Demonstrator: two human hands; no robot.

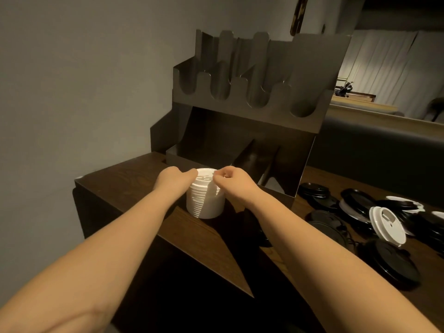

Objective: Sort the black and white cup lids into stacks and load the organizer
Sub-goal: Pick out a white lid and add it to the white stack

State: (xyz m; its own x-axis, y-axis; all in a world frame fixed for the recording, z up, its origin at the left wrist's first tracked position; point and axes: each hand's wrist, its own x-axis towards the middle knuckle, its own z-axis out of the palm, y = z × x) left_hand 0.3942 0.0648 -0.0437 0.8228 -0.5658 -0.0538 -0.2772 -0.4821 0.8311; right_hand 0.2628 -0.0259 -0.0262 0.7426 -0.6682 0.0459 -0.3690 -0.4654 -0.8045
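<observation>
— What sort of place is this?

— A café or coffee shop, at its self-service or prep counter. A tall brushed-metal organizer with scalloped cup slots along the top and sloped bins below (242, 102) stands on a dark brown wooden counter (134, 181) against a plain grey wall (84, 80).

— Anything else pointing that way?

— A neat stack of white plastic disposable cup lids (205, 200) sits before the organizer, and a loose heap of black and white plastic sip-hole lids (374, 219) lies to the right. Behind the counter runs a dark padded bench seat (374, 145), and beyond it a dim room with pale pleated curtains (382, 63).
</observation>
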